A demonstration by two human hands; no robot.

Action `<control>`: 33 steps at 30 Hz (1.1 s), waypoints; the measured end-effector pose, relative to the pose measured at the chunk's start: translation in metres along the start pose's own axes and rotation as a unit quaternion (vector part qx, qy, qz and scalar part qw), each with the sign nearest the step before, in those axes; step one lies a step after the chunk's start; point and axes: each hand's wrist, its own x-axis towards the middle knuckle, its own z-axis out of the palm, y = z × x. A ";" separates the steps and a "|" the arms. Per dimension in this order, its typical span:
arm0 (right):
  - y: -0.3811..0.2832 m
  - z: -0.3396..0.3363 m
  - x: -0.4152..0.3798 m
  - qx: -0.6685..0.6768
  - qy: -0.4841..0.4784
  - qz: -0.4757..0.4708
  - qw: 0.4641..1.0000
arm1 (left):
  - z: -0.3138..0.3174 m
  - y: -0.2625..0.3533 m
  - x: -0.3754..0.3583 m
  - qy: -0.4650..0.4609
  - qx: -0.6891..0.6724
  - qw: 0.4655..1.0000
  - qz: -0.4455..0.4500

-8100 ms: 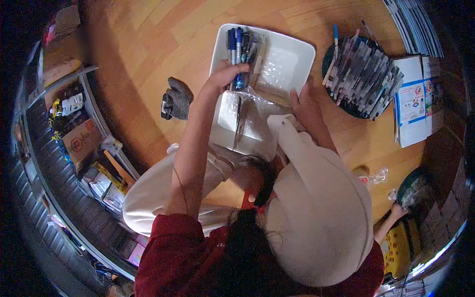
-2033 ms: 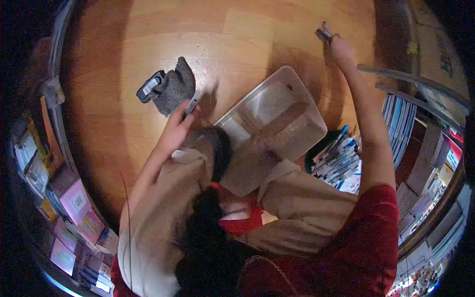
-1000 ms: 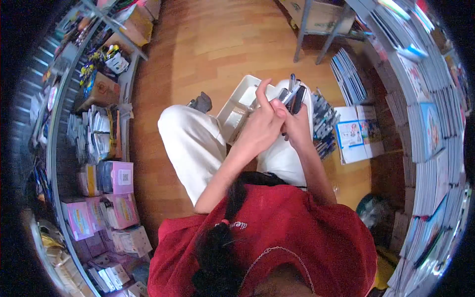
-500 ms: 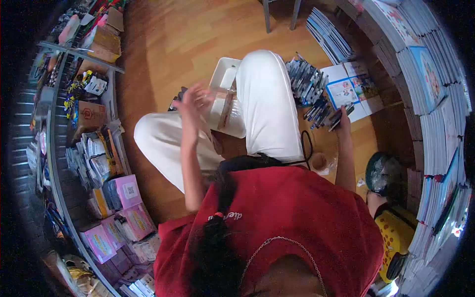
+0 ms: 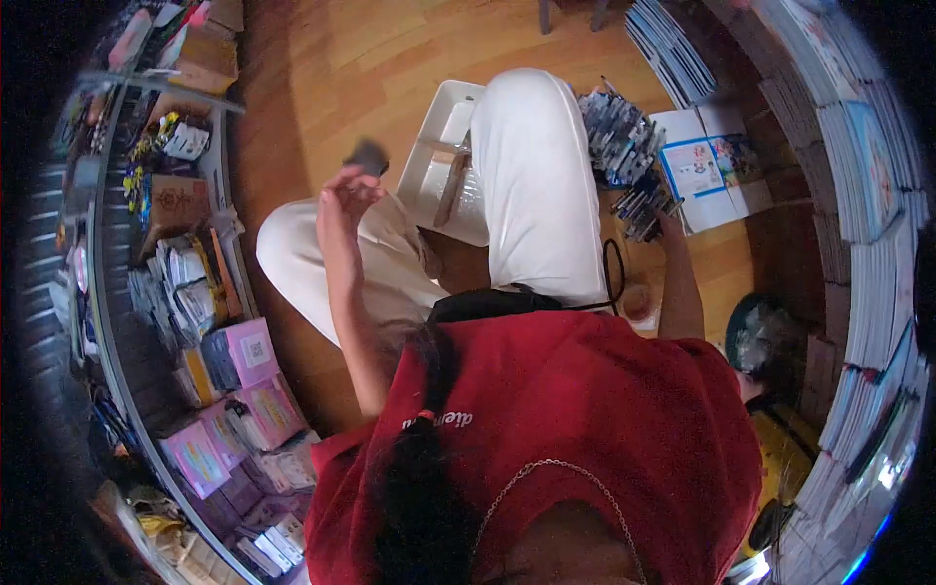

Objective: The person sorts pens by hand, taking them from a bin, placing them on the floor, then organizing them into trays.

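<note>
My left hand (image 5: 343,193) is raised over my bent left knee, with its fingers curled. At the fingertips is a small dark object (image 5: 369,156), too blurred to name; the fingers seem to pinch it. On the right, my right hand (image 5: 671,229) grips several slim pens (image 5: 639,212), which partly cover its fingers. Just beyond lies a large heap of pens (image 5: 619,136) on the floor, beside my right knee. Between my knees stands a white divided tray (image 5: 414,185) with clear plastic packaging in it.
An open picture book (image 5: 694,168) lies right of the pens, with a fanned stack of booklets (image 5: 671,54) behind. Tall book stacks (image 5: 873,283) line the right side. A metal shelf (image 5: 146,409) with boxes and packets runs along the left. A plastic-lined bin (image 5: 765,336) stands right.
My left hand has gone from spread fingers to curled ones, with the dark object now at its tips. My right hand has shifted slightly left against the pens. The camera view has tilted a little.
</note>
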 end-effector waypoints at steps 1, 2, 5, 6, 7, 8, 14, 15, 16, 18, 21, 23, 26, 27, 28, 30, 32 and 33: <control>0.005 -0.005 0.010 -0.021 -0.015 -0.027 0.999 | 0.001 0.005 0.000 0.018 -0.004 1.000 0.002; 0.010 -0.013 0.029 -0.049 -0.045 -0.071 0.995 | 0.001 0.009 0.001 0.039 -0.008 0.999 0.002; 0.005 -0.019 0.033 0.007 -0.114 -0.059 0.992 | -0.001 0.000 0.007 0.100 -0.015 0.994 -0.034; 0.010 -0.028 0.039 -0.009 -0.117 -0.047 0.992 | 0.001 -0.004 0.011 0.121 -0.020 0.991 -0.051; 0.022 -0.044 0.057 -0.025 -0.119 -0.035 0.992 | 0.009 -0.008 0.011 0.111 0.019 0.991 -0.070; 0.025 -0.054 0.067 -0.041 -0.121 -0.023 0.992 | 0.013 -0.029 0.015 0.064 0.033 0.992 -0.106; 0.010 -0.025 0.003 -0.274 0.031 -0.118 0.954 | 0.051 -0.243 0.017 -0.360 0.269 0.787 -0.424; 0.025 -0.030 0.012 -0.135 -0.007 -0.108 0.985 | 0.055 -0.258 0.009 -0.397 0.246 0.766 -0.442; 0.039 -0.033 0.015 0.006 -0.048 -0.095 0.994 | 0.059 -0.269 0.003 -0.352 0.198 0.780 -0.478; 0.064 -0.043 0.010 0.050 -0.097 -0.113 0.988 | 0.065 -0.285 -0.012 -0.255 0.094 0.794 -0.544; 0.049 -0.020 -0.068 -0.127 -0.037 -0.075 0.988 | 0.062 -0.321 -0.038 -0.131 -0.041 0.781 -0.609; 0.052 -0.020 -0.092 -0.228 -0.104 -0.232 0.940 | 0.060 -0.370 -0.046 -0.109 -0.077 0.793 -0.594; 0.094 -0.073 -0.032 -0.297 -0.048 -0.207 0.931 | 0.061 -0.337 -0.029 0.024 0.188 0.864 -0.467; 0.108 -0.088 -0.009 -0.304 -0.003 -0.153 0.940 | 0.048 -0.360 -0.030 0.035 0.379 0.878 -0.289; 0.095 -0.076 -0.028 -0.286 -0.014 -0.121 0.951 | 0.040 -0.369 -0.020 0.115 0.335 0.884 -0.306; 0.054 -0.026 -0.104 -0.246 -0.033 -0.056 0.967 | 0.028 -0.331 0.004 0.225 0.289 0.882 -0.295; 0.044 -0.011 -0.131 -0.220 -0.036 -0.077 0.972 | -0.013 -0.397 0.035 0.182 0.249 0.896 -0.320; 0.045 -0.013 -0.131 -0.207 -0.038 -0.087 0.974 | -0.012 -0.346 0.050 0.206 0.242 0.870 -0.377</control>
